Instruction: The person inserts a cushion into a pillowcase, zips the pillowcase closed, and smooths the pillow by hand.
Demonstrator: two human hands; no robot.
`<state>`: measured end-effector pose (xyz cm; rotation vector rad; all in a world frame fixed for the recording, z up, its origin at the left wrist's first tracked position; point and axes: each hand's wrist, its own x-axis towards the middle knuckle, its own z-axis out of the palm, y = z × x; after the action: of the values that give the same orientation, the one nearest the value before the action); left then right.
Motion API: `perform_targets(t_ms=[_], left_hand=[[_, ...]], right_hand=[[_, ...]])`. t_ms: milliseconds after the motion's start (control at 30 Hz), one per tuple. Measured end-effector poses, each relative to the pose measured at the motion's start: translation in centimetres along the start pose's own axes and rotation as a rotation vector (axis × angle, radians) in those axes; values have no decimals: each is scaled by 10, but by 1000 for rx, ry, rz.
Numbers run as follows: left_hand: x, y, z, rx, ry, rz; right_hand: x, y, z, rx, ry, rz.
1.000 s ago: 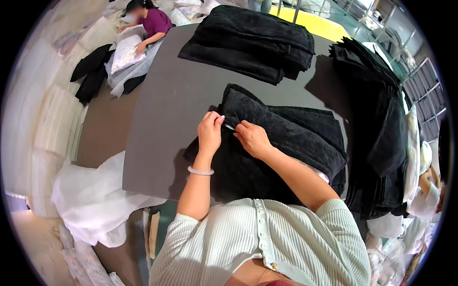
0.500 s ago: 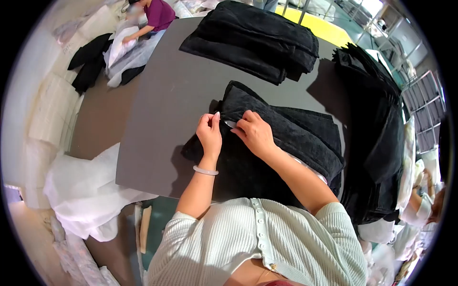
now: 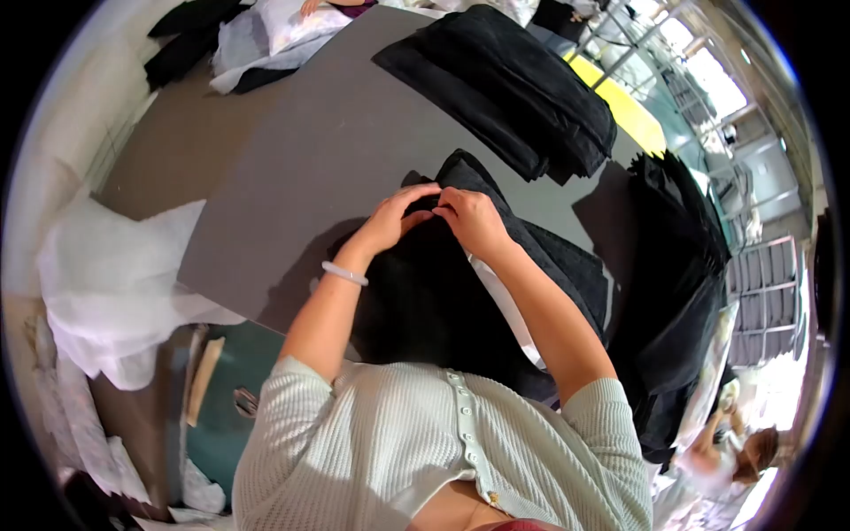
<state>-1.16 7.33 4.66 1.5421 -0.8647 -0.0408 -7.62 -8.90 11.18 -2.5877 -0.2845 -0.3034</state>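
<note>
Black plush fabric (image 3: 416, 292) lies folded on the grey table before me, with a white strip (image 3: 509, 310) showing beside my right forearm. My left hand (image 3: 391, 218) curves over the fabric's upper edge, its thumb and fingers closed on the black cloth. Right beside it, my right hand (image 3: 469, 212) pinches the same edge, fingertips close to those of the left. The exact grip point is partly hidden by my fingers. A pale bangle (image 3: 344, 273) circles my left wrist.
Folded black fabric (image 3: 513, 88) lies at the grey table's (image 3: 292, 168) far side. A tall black stack (image 3: 673, 292) stands right. White sheeting (image 3: 115, 283) hangs left. A co-worker's hand (image 3: 309, 7) shows at the top; another person (image 3: 730, 451) is at lower right.
My view has turned, tilting the table. My left hand has moved from beside the edge onto the cloth, close against the right. More of the white strip shows.
</note>
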Motion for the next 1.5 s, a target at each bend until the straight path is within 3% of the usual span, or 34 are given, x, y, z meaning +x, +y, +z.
perform_targets(t_ms=[33,133,300,400,500,700,767,833,867,900,967,1067,1133,1300,1433,1500], left_hand=[[0,-16,0,-10,27,-8],[9,-13,-7,28,-204,-27],[2,-39,-1,143,-117,-10],[-2,-49,0,148,-10,-171],[-1,-55,-4,122,35,-203],[8,-38,7,196,-11,-127],[13,-24,10,282,-55,-88],[22,23,18,506,26,211],[22,51,24,490,-12,256],[17,75,35,477,-40,291],[-5,104,58,293,-346,307],[-24,113,104,304,-525,394],[-22,113,120,459,-463,316],[-19,122,149,563,-587,387],[-8,114,147,657,-558,474],[-3,103,137,499,-485,172]], right_hand=[[-1,0,-3,-8,-26,-13],[1,-2,-15,-10,-122,-141],[-5,9,-30,10,-320,-195],[-30,7,-48,-22,-351,-337],[-77,1,-81,-62,-399,-251],[-152,7,-114,-118,-282,-163],[-170,6,-105,-101,-167,-41],[-185,-7,-103,-126,107,163],[-195,-16,-103,-74,157,386],[-211,-22,-99,-62,191,421],[-236,-37,-87,53,314,528],[-250,-49,-67,87,289,517],[-251,-45,-53,84,338,538],[-243,-38,-38,114,393,592],[-241,-38,-36,72,502,536],[-238,-37,-36,26,506,527]])
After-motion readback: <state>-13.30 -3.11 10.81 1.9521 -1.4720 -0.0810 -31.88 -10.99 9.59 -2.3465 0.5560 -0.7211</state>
